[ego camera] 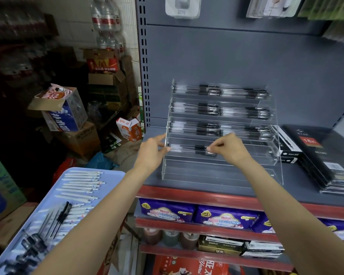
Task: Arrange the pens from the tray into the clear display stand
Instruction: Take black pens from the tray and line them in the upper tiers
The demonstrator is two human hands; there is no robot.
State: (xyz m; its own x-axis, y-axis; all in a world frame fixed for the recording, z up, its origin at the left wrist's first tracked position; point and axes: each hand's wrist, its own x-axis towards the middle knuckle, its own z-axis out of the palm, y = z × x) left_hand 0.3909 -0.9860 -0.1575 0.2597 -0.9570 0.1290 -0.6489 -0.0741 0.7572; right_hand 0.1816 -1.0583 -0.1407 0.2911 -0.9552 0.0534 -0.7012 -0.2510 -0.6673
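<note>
Both hands, left (150,148) and right (227,146), pinch pens (187,149) into stand (222,167) fourth tier (upper three filled); next release, grab more from tray (115,175).

The black pens in the clear display stand (222,133) are smeared by motion blur — single pens in its upper tiers cannot be counted. The tray (115,175) runs off the bottom-left edge, its nearest black pens (34,241) blurred too. The left hand (152,150) has fingertips behind the stand's side wall — their grip is unclear.
</note>
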